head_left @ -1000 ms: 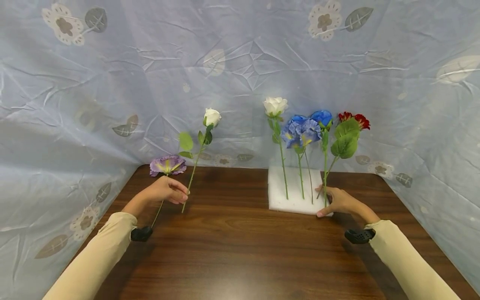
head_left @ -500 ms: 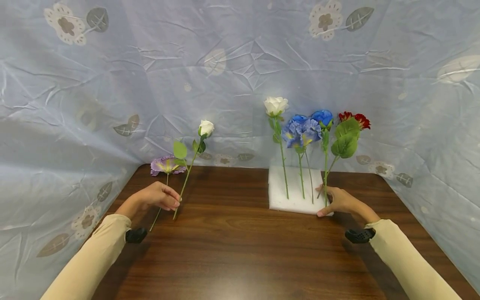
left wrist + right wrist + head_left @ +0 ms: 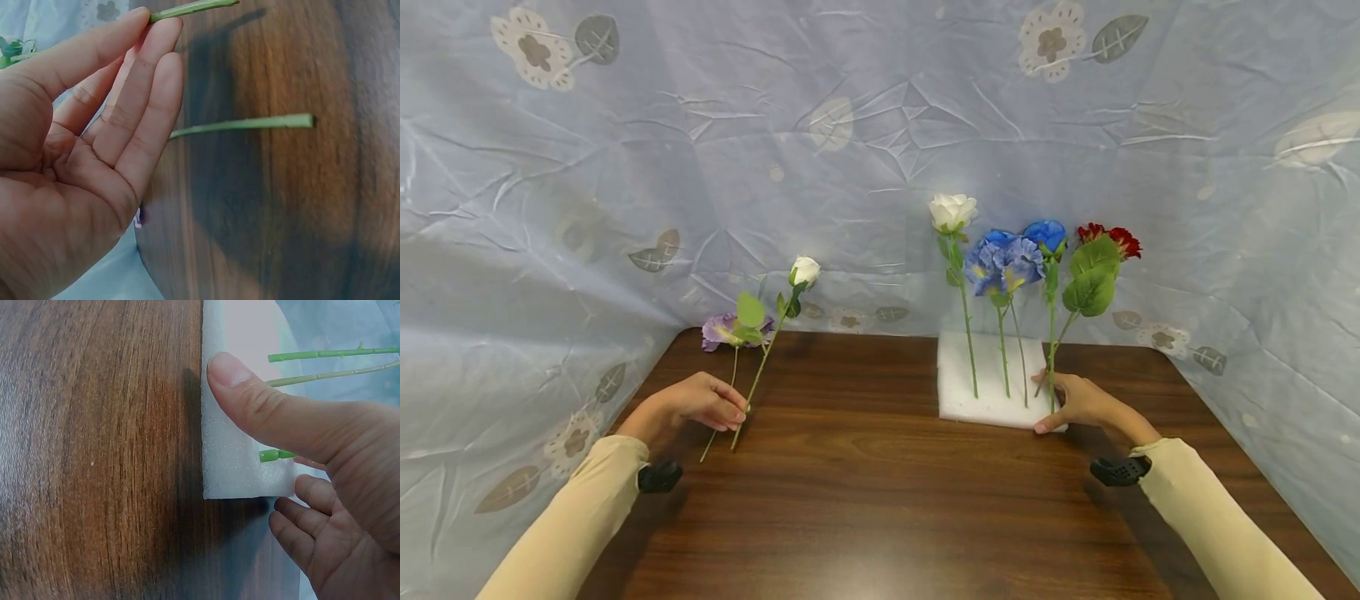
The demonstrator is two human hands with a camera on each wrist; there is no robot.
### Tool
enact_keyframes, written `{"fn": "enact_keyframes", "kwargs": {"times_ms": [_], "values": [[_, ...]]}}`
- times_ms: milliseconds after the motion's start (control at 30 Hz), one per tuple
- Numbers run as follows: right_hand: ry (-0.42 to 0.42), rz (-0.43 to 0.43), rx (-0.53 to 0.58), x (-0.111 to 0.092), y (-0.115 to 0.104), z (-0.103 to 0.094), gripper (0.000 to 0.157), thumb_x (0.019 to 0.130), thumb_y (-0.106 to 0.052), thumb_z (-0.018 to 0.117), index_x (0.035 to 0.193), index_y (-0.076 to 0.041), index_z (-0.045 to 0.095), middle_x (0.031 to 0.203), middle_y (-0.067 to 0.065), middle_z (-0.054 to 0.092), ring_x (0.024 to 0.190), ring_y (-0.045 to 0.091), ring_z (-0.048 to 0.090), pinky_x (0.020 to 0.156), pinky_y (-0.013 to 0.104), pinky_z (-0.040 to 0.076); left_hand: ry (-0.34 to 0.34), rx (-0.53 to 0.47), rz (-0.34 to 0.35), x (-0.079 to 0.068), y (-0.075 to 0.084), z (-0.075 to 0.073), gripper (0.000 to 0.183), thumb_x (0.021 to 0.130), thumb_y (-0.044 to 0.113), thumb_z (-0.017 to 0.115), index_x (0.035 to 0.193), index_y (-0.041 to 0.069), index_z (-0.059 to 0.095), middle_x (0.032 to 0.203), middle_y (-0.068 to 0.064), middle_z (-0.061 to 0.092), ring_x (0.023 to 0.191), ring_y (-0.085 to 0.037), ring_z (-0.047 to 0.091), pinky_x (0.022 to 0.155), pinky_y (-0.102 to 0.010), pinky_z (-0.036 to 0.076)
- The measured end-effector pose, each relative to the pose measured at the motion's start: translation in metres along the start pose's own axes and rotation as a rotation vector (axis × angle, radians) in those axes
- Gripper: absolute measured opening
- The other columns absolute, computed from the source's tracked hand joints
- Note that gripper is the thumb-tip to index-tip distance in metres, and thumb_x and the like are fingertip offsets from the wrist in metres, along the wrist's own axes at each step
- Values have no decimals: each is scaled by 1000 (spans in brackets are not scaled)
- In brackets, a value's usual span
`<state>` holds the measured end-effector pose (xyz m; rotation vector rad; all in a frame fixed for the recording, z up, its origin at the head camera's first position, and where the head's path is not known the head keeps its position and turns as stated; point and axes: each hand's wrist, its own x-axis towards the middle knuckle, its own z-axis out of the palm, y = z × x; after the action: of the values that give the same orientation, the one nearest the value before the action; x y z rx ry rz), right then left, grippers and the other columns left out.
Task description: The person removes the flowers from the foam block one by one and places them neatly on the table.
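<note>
In the head view my left hand [image 3: 703,402] pinches the lower stem of a white rose [image 3: 805,271] between thumb and fingertips, the bloom leaning up and right. Up close in the left wrist view, the rose's stem end [image 3: 197,8] sticks out past the thumb. Behind that hand a purple flower [image 3: 718,332] lies on the table, its bloom partly covered by the rose's leaf. My right hand [image 3: 1090,406] holds the right front corner of a white foam block [image 3: 955,375], thumb on its face and fingers along its side.
Standing in the foam are another white rose [image 3: 952,212], a ruffled blue flower [image 3: 1003,265], a blue rose [image 3: 1045,233] and red flowers [image 3: 1123,242] with large leaves, among several stems. A patterned curtain [image 3: 880,150] hangs behind the brown table [image 3: 865,483].
My left hand has moved left and toward me, lowering the white rose until its leaf overlaps the purple flower. The right hand and foam block stay in place.
</note>
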<state>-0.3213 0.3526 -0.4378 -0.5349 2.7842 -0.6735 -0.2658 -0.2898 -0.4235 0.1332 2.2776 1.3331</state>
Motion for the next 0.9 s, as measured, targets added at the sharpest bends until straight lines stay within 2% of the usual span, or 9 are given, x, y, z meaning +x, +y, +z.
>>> {"fn": "enact_keyframes", "kwargs": {"times_ms": [167, 400, 667, 900], "values": [[2, -2, -1, -1, -1, -1, 102, 68, -42, 95, 147, 4, 49, 152, 39, 39, 136, 58, 42, 103, 65, 47, -5, -10, -27, -2, -6, -3, 32, 88, 6, 72, 114, -11, 68, 93, -5, 78, 84, -13, 74, 78, -35, 65], [3, -3, 2, -3, -2, -2, 100, 68, -39, 95, 146, 4, 49, 151, 39, 39, 136, 59, 41, 104, 66, 46, -71, -31, -52, -2, -13, -6, 26, 88, 6, 69, 110, -7, 70, 92, -2, 77, 82, -13, 74, 76, -30, 64], [1, 4, -4, -3, -3, -1, 99, 68, -39, 95, 145, 4, 50, 151, 39, 40, 135, 58, 43, 102, 65, 48, -38, -48, -131, -4, -11, -3, 24, 89, 5, 66, 109, -7, 70, 89, -4, 76, 79, -12, 74, 74, -29, 64], [0, -1, 5, -3, -3, -2, 99, 69, -38, 95, 146, 4, 50, 151, 39, 39, 135, 59, 42, 101, 65, 49, -49, -54, -132, -9, -9, -3, 26, 91, 4, 64, 112, -10, 69, 88, -3, 76, 78, -12, 74, 73, -29, 64]]}}
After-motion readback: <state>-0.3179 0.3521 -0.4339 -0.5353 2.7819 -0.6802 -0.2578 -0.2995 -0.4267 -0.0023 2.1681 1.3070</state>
